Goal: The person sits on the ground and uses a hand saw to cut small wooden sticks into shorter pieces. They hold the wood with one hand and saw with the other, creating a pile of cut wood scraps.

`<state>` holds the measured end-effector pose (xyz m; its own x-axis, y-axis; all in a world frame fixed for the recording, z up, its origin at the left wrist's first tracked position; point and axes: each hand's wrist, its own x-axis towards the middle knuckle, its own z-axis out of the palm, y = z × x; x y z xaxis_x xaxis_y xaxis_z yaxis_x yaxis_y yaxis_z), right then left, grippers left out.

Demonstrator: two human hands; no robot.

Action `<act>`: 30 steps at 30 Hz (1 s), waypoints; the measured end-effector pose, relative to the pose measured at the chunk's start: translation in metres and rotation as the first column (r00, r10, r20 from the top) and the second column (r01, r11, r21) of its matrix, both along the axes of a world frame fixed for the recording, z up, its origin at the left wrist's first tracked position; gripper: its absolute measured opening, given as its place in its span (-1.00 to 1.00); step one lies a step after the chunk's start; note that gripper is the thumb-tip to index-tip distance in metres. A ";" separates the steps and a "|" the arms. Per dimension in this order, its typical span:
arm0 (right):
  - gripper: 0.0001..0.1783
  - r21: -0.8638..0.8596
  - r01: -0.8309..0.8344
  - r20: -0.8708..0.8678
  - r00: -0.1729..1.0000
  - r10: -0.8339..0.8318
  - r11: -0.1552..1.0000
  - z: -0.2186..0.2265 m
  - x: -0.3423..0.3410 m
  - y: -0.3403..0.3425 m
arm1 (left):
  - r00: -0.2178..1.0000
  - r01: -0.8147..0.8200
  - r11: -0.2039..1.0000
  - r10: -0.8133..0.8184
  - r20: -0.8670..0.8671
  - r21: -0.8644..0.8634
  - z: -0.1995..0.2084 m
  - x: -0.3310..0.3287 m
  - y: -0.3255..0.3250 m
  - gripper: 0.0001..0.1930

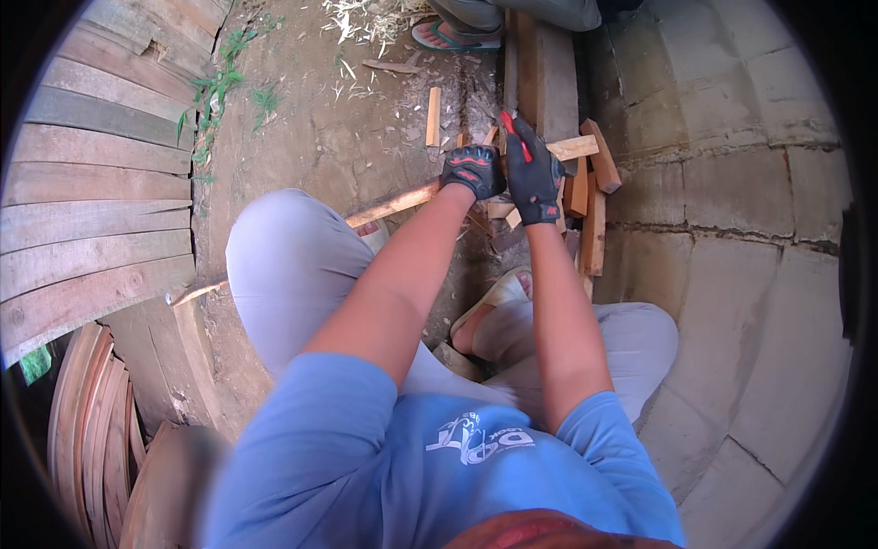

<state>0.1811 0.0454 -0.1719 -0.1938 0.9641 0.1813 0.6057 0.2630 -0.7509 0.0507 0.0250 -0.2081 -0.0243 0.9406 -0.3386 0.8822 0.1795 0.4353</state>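
Observation:
My left hand (473, 172), in a black glove with red marks, is closed in a fist around a long, slightly curved wooden stick (393, 203). The stick runs back to the left, passing behind my raised left knee. My right hand (534, 174), gloved the same way, is beside the left with its fingers stretched forward and flat. It lies across the line of the stick; its palm side is hidden. Past the right hand, a pale wood end (573, 147) sticks out; I cannot tell whether it belongs to the same stick.
Short wood blocks (601, 157) lie to the right of my hands, by a concrete block wall (713, 197). A thick beam (551, 69) extends ahead, next to another person's sandalled foot (457, 37). Wood shavings (366, 20) litter the dirt. Planks (101, 174) stand at left.

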 end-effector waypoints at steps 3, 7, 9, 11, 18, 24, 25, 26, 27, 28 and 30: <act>-0.54 -0.018 -0.007 -0.011 1.000 0.006 1.000 0.003 0.000 0.002 | 0.999 0.034 0.998 -0.032 0.030 -0.062 -0.001 -0.004 0.006 -0.55; -0.53 -0.081 -0.035 -0.126 0.992 0.025 0.996 0.008 -0.003 -0.007 | 1.000 -0.004 0.999 0.002 0.025 0.053 -0.027 -0.008 0.004 -0.53; -0.52 -0.074 -0.026 -0.124 0.992 0.017 0.997 0.001 0.005 -0.002 | 0.999 0.034 0.998 -0.035 0.028 0.046 -0.016 -0.006 0.005 -0.54; -0.52 -0.073 -0.042 -0.131 0.991 0.032 0.996 0.002 0.003 -0.002 | 0.998 0.035 0.999 -0.036 0.046 0.017 -0.013 -0.008 0.006 -0.54; -0.53 -0.100 -0.049 -0.129 0.991 0.036 0.994 0.003 0.014 -0.012 | 0.993 0.069 0.997 -0.065 0.101 -0.041 -0.008 -0.013 0.010 -0.49; -0.50 -0.191 0.035 -0.042 0.998 -0.044 0.981 0.056 0.058 -0.064 | 0.991 0.051 0.998 -0.045 0.125 -0.044 -0.012 -0.012 0.013 -0.52; -0.50 -0.237 0.021 0.028 0.999 -0.015 0.971 0.090 0.056 -0.074 | 0.993 0.026 0.999 -0.023 0.113 -0.030 -0.012 -0.015 0.014 -0.53; -0.50 -0.242 0.033 0.113 0.994 -0.006 0.970 0.105 0.068 -0.088 | 0.993 0.024 0.999 -0.021 0.112 -0.022 -0.012 -0.009 0.011 -0.54; -0.50 -0.250 0.039 0.194 0.981 0.011 0.968 0.117 0.078 -0.102 | 0.992 0.074 0.997 -0.069 0.102 -0.037 -0.009 -0.010 0.011 -0.52; -0.50 -0.256 0.034 0.269 0.963 0.037 0.966 0.131 0.087 -0.116 | 0.994 0.061 0.998 -0.058 0.093 -0.032 -0.010 -0.012 0.012 -0.51; -0.50 -0.254 0.013 0.305 0.950 0.067 0.967 0.182 0.093 -0.140 | 0.996 0.031 0.999 -0.029 0.079 -0.026 -0.015 -0.015 0.009 -0.48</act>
